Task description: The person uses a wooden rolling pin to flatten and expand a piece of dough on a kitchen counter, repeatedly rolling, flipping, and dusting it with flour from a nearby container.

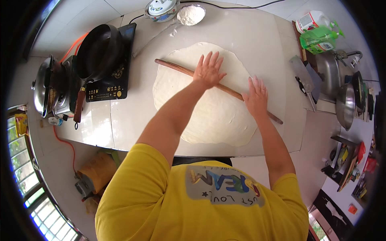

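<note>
A large, thin sheet of pale dough lies spread on the countertop in front of me. Across it runs a slim wooden rolling pin, slanting from the upper left down to the right, its right end past the dough's edge. My left hand rests palm down over the pin left of its middle, fingers stretched out and spread. Farther along, my right hand lies flat over the pin near the dough's right edge, fingers extended. Neither hand has its fingers wrapped around the wood.
On the left, a black frying pan sits on an induction cooker. A bowl of flour and a lidded enamel pot stand at the back. To the right are a cleaver, a green pump bottle and a sink.
</note>
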